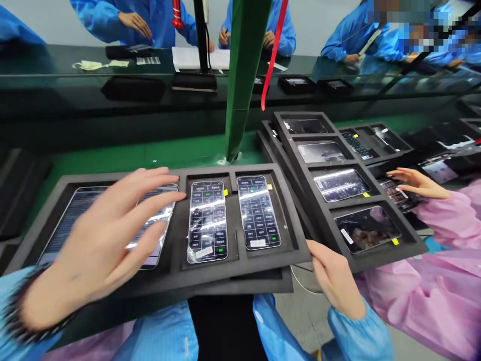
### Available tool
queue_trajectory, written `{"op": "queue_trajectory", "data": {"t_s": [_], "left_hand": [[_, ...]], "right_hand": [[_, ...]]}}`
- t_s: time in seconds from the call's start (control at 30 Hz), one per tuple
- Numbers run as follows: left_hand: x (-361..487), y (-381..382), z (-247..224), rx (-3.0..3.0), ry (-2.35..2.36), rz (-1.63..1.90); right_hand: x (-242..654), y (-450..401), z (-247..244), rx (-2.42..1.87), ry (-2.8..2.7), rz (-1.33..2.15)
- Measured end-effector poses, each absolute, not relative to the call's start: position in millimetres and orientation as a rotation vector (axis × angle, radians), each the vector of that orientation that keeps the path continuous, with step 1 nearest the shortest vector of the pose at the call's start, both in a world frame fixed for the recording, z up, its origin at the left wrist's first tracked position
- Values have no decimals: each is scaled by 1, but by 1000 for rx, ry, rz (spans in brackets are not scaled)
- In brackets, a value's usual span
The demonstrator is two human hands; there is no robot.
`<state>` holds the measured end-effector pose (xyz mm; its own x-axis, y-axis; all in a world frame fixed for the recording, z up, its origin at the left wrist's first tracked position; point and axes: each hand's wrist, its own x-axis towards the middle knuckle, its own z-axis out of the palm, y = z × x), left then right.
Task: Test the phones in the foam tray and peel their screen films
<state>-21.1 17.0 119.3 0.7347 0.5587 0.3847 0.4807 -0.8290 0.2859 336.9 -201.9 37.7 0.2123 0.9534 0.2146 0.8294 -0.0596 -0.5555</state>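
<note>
A black foam tray [233,268] lies in front of me on top of another tray, slightly askew. In its left recess sits a large tablet [67,215] with a lit screen, partly hidden by my left hand [116,225]. That hand hovers over the tablet, palm down, fingers stretched towards the right. Two smartphones rest in the other recesses: the middle phone [207,220] and the right phone [258,213] both show grids of dark buttons and bear small yellow stickers. At the tray's near right corner, my right hand [332,276] grips the edge, its fingertips partly hidden underneath.
On the right, a stack of trays [340,245] holds several dark-screened phones. A co-worker's hand [421,183] in a pink sleeve reaches in beside it. A green post [244,75] rises behind my tray. People in blue smocks sit across the far bench [75,80].
</note>
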Motion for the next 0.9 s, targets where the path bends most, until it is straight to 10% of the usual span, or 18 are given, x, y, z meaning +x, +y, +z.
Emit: {"op": "queue_trajectory", "data": {"t_s": [0.47, 0.7, 0.9], "left_hand": [[27, 83, 90, 2288, 927, 264], [12, 48, 61, 2786, 393, 568], [8, 40, 51, 2890, 317, 525]], "right_hand": [[289, -228, 59, -1951, -874, 860], [290, -186, 70, -1991, -1302, 18], [283, -145, 76, -2011, -1875, 11]]}}
